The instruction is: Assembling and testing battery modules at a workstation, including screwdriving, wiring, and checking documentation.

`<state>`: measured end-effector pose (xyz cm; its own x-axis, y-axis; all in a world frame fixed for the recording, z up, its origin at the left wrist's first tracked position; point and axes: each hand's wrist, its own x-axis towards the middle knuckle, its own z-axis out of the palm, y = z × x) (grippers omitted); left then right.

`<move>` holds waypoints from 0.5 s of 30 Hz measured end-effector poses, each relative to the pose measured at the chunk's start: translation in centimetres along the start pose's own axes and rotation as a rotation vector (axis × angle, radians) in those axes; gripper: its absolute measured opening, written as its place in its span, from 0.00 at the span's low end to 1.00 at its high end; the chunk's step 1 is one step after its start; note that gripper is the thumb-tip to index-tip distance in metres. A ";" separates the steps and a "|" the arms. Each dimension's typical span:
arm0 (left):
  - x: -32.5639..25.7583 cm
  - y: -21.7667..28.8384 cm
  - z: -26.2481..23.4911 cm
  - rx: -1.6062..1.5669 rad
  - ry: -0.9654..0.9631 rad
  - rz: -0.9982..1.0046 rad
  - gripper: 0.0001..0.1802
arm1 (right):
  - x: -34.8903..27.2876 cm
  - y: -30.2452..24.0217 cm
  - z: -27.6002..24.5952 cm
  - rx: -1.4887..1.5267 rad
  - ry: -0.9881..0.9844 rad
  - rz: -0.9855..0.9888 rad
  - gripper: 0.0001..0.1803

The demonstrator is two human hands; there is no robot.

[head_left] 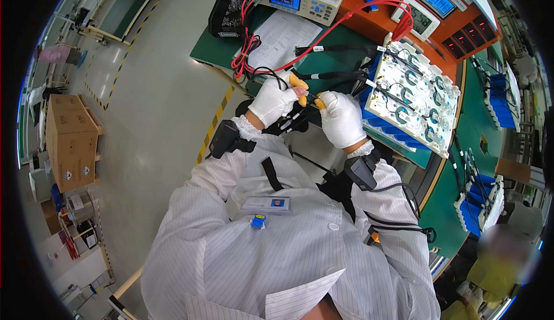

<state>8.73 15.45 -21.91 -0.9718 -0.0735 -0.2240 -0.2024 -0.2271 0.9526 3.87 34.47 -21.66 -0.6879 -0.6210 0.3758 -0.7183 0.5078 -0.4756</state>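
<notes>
Both my hands wear white gloves with orange-yellow fingertip covers and meet at the green bench's near edge. My left hand is closed, its fingers pinching a thin black lead that loops over it. My right hand is closed too, thumb and finger pressed together beside the left fingertips; the small dark piece between them is too small to make out. Just right of it stands a battery pack with blue cells and a white top frame carrying black wires. A black labelled cable runs from the pack past my fingers.
A bench meter with red leads stands at the back, beside a black parts bin and paper sheets. Behind the pack rises an orange instrument panel. More blue packs and a co-worker are at right.
</notes>
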 end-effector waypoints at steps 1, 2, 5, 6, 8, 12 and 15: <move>-0.1 0.2 0.0 0.013 -0.016 -0.045 0.06 | 0.1 0.0 0.0 0.001 -0.003 0.003 0.10; -0.1 0.2 0.1 0.026 -0.032 -0.090 0.06 | 0.2 -0.1 -0.2 0.020 -0.021 -0.009 0.11; 0.1 -0.5 0.7 0.019 -0.024 -0.014 0.05 | 0.3 -0.3 -0.1 0.034 -0.049 -0.014 0.12; 0.1 -0.6 1.0 0.018 -0.023 -0.018 0.05 | 0.3 -0.3 0.0 0.029 -0.057 -0.011 0.11; 0.0 -0.6 1.5 0.026 0.011 0.014 0.04 | 0.1 -0.1 0.3 0.034 -0.075 0.005 0.11; -0.3 -0.3 1.2 0.044 0.009 -0.013 0.04 | 0.4 -0.4 0.6 0.050 -0.031 -0.011 0.06; -0.5 0.8 0.3 0.000 -0.058 0.039 0.08 | 0.9 -1.1 -0.2 0.209 0.029 0.025 0.08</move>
<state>9.05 15.55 -20.96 -0.9843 -0.0257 -0.1747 -0.1645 -0.2254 0.9603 4.00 33.51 -20.67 -0.7098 -0.5911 0.3831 -0.6660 0.3861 -0.6383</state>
